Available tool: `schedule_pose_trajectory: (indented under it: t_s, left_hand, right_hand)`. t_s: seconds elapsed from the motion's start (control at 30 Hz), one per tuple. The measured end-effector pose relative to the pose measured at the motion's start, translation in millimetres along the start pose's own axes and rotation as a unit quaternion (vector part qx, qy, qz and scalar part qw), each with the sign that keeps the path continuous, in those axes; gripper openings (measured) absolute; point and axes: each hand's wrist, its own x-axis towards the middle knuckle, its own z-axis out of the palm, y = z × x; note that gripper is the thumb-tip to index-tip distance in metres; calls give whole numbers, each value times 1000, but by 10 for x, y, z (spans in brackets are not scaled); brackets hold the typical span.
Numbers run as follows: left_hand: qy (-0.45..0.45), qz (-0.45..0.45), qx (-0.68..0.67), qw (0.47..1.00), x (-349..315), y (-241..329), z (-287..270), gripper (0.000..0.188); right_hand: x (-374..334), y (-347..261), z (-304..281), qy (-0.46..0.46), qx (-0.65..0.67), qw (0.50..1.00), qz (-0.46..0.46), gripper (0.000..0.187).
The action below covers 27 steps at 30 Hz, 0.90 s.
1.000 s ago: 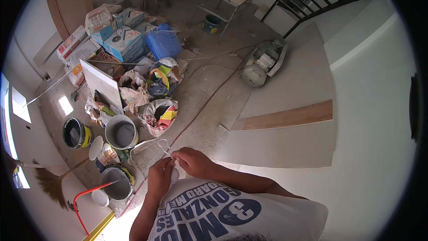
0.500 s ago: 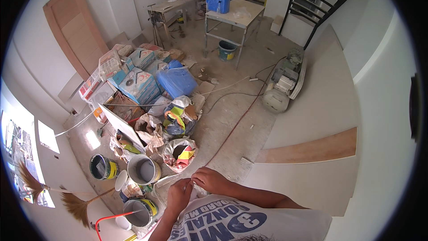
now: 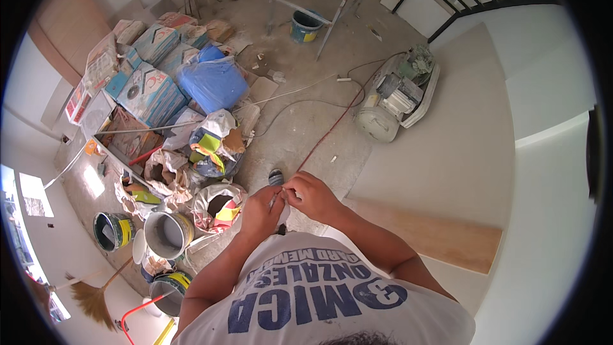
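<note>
My left hand (image 3: 258,211) and my right hand (image 3: 310,197) meet in front of my shirt, fingers closed and fingertips nearly touching. Between them shows a small whitish, flimsy-looking piece (image 3: 283,213); my fingers cover most of it, so its kind is unclear. Just beyond the hands, the tip of a dark striped shoe (image 3: 275,177) rests on the concrete floor. An open sack (image 3: 219,207) with a dark inside stands left of my left hand.
Paint buckets (image 3: 168,234) and a straw broom (image 3: 102,300) stand at lower left. Boxes (image 3: 152,94), sacks and a blue jug (image 3: 214,83) are heaped beyond. An air compressor (image 3: 391,99) sits right, its red hose (image 3: 329,134) crossing the floor. A wooden board (image 3: 440,236) lies right.
The view has tilted down and shifted right, so the room's things sit higher and further left. Both hands stay together at my front, fingers still closed; the shoe has come into sight.
</note>
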Motion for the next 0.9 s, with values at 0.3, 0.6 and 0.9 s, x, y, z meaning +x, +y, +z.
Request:
schedule_pose_trajectory:
  t_s: [0.3, 0.6, 0.9]
  left_hand:
    - [-194, 27, -57, 979, 3140, 241, 117, 22]
    - [-244, -8, -38, 969, 6105, -96, 10, 20]
    - [-209, -132, -252, 936, 8901, -259, -628, 15]
  right_hand:
    - [2097, 1439, -1575, -13, 0, 1000, 24, 20]
    - [4209, 3259, -2241, -56, 7, 996, 66, 14]
    - [7336, 4448, -3225, -240, 56, 964, -96, 12]
